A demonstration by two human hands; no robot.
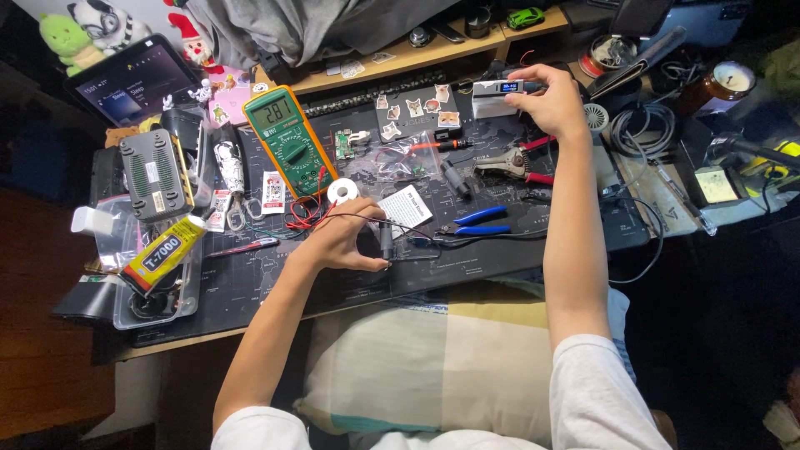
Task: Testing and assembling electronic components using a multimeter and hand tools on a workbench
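My left hand [346,242] rests on the dark desk mat [250,283], fingers curled around thin red and black wires [375,221] next to a small dark cylindrical part [386,242]. My right hand [550,104] reaches far across the desk and grips a small white box-shaped device with a lit display [493,96]. A green multimeter [287,137] with a lit readout lies left of centre, its leads running toward my left hand. A roll of solder [342,192] sits just above that hand.
Blue-handled cutters [477,222] and red-handled pliers [517,164] lie between my arms. A yellow glue tube [162,254] lies on a clear tray at left, near a grey router [154,175] and a tablet [133,83]. Cables [637,125] crowd the right. A cushion [442,358] covers my lap.
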